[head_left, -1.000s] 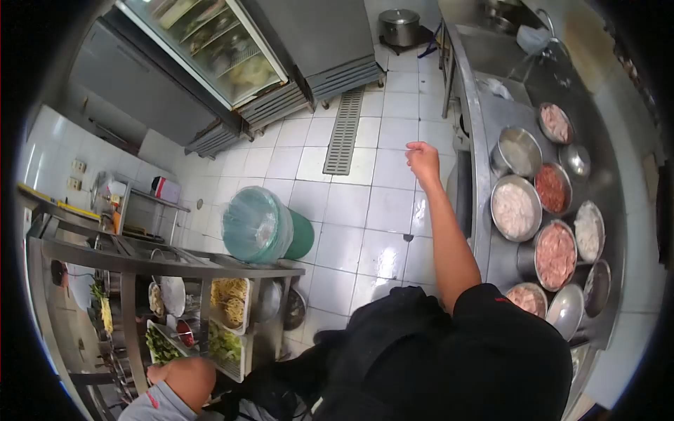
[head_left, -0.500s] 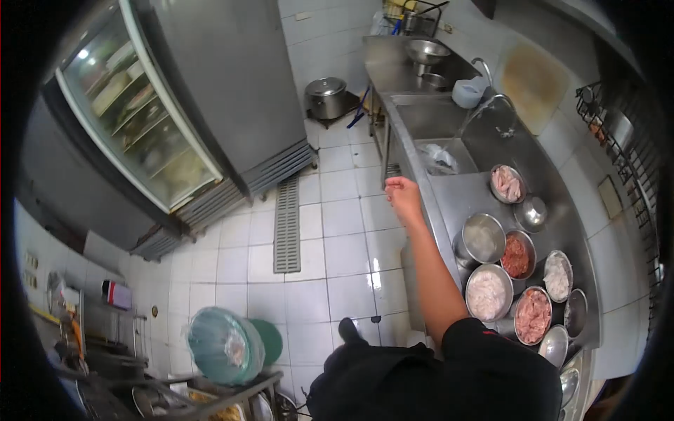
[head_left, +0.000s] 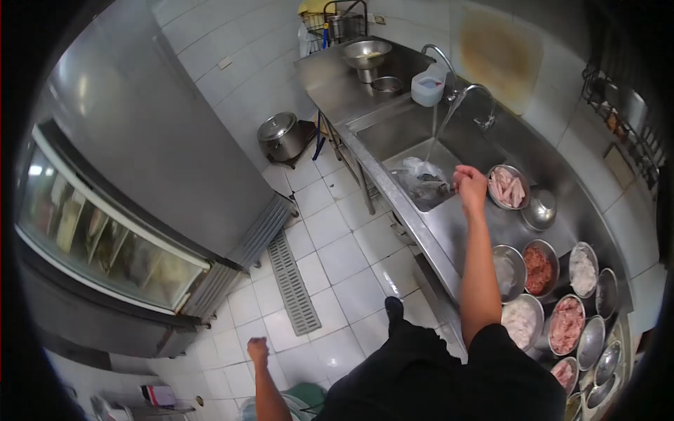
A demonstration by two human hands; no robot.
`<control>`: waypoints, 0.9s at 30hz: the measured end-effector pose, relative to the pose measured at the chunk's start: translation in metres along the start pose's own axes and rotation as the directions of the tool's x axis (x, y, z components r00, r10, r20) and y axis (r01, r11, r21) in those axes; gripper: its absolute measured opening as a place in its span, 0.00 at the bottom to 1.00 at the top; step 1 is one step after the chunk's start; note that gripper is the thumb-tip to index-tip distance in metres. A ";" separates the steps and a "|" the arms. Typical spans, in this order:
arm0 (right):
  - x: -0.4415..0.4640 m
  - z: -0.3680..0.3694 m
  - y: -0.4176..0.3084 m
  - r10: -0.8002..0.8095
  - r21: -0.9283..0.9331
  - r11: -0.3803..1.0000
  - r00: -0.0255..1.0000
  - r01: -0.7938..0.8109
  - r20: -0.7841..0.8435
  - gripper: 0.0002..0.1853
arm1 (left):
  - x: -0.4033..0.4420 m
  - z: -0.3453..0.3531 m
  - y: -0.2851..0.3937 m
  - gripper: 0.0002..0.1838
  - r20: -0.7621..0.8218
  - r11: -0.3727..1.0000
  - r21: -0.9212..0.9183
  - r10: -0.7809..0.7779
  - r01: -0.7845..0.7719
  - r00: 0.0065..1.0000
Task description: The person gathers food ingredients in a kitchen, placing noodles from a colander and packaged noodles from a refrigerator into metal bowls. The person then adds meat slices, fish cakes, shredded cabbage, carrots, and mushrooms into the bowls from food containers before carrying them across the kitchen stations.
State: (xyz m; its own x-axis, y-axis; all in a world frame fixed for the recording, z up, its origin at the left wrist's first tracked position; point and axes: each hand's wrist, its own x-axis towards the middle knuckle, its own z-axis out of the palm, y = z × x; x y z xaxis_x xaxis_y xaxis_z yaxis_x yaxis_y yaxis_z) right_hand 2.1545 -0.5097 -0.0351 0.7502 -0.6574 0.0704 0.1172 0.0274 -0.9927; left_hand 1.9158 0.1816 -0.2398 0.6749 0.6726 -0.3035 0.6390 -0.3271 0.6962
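My right hand (head_left: 470, 185) hangs over the near edge of the sink basin (head_left: 379, 133), fingers curled in and nothing seen in them. Close to its right is a metal bowl of pale raw meat strips (head_left: 507, 188). A clear plastic bag (head_left: 421, 177) lies in the basin to its left, where water runs from the faucet (head_left: 477, 90). Low at the left, my left hand (head_left: 258, 349) hangs above the floor, closed like a fist and apart from any object. No item shows in it.
Several metal bowls with minced meat (head_left: 538, 268) and pale meat (head_left: 566, 325) crowd the counter at right. A lidded pot (head_left: 279, 133) sits on a low stand. A fridge (head_left: 105, 231) stands left, beside a floor drain (head_left: 291, 284). A green bin (head_left: 305, 394) is below.
The view has swung toward the sink. My right hand has moved from beside the counter edge to above the basin's edge. My left hand has come into view at lower left.
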 end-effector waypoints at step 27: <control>0.404 0.061 0.283 0.579 0.068 0.815 0.814 -0.576 -0.046 0.15 | 0.324 0.155 0.439 0.07 0.153 0.898 -0.169 0.431 -0.406 0.889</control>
State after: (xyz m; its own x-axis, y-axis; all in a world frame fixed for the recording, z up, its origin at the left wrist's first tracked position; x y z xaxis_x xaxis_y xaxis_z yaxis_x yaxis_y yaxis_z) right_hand 2.5301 -0.7218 -0.2814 0.6482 -0.5540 -0.5224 -0.2926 0.4522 -0.8425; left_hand 2.4719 0.1531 -0.1329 0.9320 0.3557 -0.0690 0.2373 -0.4552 0.8582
